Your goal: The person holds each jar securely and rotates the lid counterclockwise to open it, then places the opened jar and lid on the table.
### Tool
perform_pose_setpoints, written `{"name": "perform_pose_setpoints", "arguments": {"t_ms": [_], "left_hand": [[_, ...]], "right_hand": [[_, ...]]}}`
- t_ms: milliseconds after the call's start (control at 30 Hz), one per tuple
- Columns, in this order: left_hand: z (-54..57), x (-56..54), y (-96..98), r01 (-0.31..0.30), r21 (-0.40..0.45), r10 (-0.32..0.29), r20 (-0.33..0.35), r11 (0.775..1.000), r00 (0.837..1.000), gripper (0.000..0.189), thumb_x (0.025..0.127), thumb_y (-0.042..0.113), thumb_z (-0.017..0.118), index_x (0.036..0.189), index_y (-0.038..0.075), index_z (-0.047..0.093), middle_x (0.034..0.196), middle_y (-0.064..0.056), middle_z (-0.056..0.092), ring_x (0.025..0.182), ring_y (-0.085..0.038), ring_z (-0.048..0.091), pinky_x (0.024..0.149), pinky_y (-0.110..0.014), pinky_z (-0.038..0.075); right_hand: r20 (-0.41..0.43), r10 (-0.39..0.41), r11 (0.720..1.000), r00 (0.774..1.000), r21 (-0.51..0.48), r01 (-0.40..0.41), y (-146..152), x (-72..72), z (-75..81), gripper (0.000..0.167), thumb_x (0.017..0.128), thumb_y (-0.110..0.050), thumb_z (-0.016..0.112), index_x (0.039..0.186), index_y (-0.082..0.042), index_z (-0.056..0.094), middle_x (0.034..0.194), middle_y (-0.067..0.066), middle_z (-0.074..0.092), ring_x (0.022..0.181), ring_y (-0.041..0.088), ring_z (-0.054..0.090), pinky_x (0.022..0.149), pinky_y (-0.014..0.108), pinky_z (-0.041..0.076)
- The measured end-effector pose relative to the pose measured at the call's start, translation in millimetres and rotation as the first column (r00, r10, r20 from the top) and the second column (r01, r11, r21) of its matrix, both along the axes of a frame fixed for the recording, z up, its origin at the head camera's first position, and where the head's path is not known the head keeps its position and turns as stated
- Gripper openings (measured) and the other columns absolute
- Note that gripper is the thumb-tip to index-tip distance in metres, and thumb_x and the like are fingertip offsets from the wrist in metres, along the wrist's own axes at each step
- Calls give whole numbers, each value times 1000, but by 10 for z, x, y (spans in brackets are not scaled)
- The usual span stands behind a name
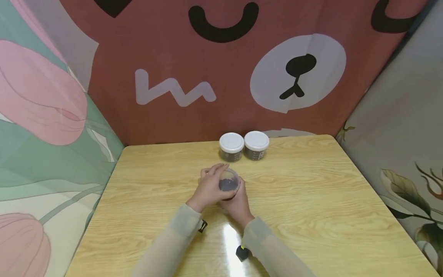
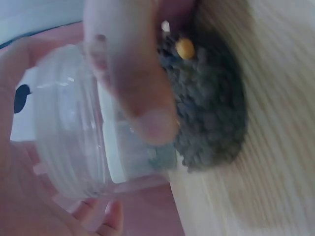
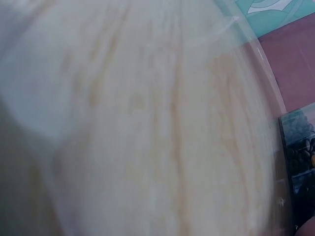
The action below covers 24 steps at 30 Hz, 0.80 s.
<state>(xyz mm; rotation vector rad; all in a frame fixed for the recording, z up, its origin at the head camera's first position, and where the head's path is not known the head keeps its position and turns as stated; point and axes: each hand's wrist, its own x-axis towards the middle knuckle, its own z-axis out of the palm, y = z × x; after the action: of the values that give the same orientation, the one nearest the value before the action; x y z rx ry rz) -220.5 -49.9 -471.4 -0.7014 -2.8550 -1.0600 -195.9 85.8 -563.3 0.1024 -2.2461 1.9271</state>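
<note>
Both hands hold a clear plastic jar [image 1: 228, 181] near the middle of the table. My left hand [image 1: 209, 189] grips its round transparent lid [image 2: 66, 123] from the left and above. My right hand [image 1: 240, 204] wraps the body from the right, low down. In the left wrist view, dark granules [image 2: 211, 108] with one orange bead [image 2: 185, 48] fill the jar's lower part, and a thumb crosses in front of its side. A strip of the jar [image 3: 299, 152] appears at the right edge of the right wrist view.
Two similar tubs with white lids, a left one [image 1: 231, 148] and a right one [image 1: 256, 146], stand side by side beyond the hands. The wooden table [image 1: 311, 200] ends at a red printed cloth [image 1: 166, 127]. Black wrist-camera parts [image 1: 242, 253] show below the sleeves.
</note>
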Motion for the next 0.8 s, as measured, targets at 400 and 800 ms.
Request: {"name": "perform_pose_setpoints", "arguments": {"t_ms": [400,800], "left_hand": [[-73,-9,161,-66,-72,57,-116,995,992,80,78,46,75,144,7,54,148,-15,50,137,-36,42,109,-57,38],[-65,79,253,-162,40,162,-15,986,987,86,84,45,77,148,-3,45,150,-24,42,139,-43,35,111,-57,36]], "right_hand": [[-12,14,1000,1000,5,-14,14,25,-14,106,70,-7,89,153,-6,24,153,20,40,138,36,44,115,51,34],[-38,-10,999,999,44,11,8,6,-15,96,71,1,79,151,-1,26,148,23,44,136,36,45,116,50,33]]}}
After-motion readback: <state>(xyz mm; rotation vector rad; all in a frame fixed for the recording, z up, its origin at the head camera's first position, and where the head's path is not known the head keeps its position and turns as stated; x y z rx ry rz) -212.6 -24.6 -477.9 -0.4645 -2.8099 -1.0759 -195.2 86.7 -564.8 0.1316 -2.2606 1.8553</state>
